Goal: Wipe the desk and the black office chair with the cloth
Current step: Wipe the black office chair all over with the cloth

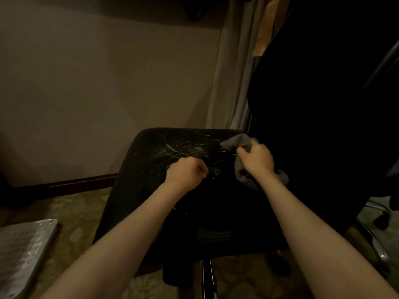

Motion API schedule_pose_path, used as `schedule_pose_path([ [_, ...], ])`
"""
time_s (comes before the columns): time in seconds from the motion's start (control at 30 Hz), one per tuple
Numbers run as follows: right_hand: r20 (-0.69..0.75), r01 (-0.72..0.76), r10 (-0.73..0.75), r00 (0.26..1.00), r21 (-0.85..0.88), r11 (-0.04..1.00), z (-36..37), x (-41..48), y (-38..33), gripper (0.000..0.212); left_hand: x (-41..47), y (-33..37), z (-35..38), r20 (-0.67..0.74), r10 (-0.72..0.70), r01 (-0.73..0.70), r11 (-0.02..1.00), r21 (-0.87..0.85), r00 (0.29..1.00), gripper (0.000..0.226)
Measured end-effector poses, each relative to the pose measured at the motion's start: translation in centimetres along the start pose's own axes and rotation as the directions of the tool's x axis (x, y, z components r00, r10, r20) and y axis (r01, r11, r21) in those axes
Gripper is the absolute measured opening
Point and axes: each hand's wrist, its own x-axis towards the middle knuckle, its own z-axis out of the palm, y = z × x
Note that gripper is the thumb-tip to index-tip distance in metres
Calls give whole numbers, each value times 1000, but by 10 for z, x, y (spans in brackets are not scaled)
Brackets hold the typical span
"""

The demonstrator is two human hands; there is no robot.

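Left hand (186,170) seems fisted, right hand (257,158) grips one cloth (239,140) on chair (133,180).

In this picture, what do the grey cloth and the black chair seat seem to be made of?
The grey cloth: soft, matte fabric, perhaps microfibre; it bunches in loose folds in the right hand. The chair seat: probably woven black upholstery, matte; pale specks and streaks cling to it, no shine.

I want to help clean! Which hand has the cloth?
The right hand grips the grey cloth; the left hand is a fist with no cloth.
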Motion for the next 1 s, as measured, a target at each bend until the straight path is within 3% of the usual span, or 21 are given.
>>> schedule_pose_path([
  [0.1, 90, -27, 48, 995, -223, 975, 5, 0, 19, 46, -7, -15, -8, -140, -76, 78, 997, 5, 987, 32],
  [0.2, 184, 105, -50, 982, -303, 947, 17, -6, 20, 48, -12, -30, -9, -214, -145, 158, 986, 47, 966, 33],
  [0.5, 375, 396, -306, 875, -190, 899, 26, -25, -18, 48, -3, -29, -6, -198, -173, 178, 984, 11, 965, 36],
  [0.6, 437, 459, -384, 814, -79, 885, 25, -38, -36, 38, -6, -24, -9, -244, -182, 194, 981, 26, 953, 34],
  [0.7, 475, 333, -359, 803, 142, 932, 7, -40, -34, 24, -16, -21, -13, -257, -207, 224, 974, 37, 944, 34],
  [0.8, 351, 56, -189, 917, 356, 933, -15, -28, -18, 33, -32, -20, -22, -277, -242, 262, 964, 38, 930, 36],
  [0.83, 276, 23, -122, 953, 338, 941, -19, -25, -11, 36, -38, -19, -24, -287, -255, 278, 960, 38, 923, 35],
  [0.9, 187, -4, -16, 982, 111, 994, -23, -28, 2, 43, -50, -14, -25, -300, -267, 290, 956, 34, 916, 35],
  [1.0, 239, -3, 61, 969, -236, 972, -12, -54, 9, 53, -61, -4, -25, -312, -261, 282, 959, 24, 914, 37],
])
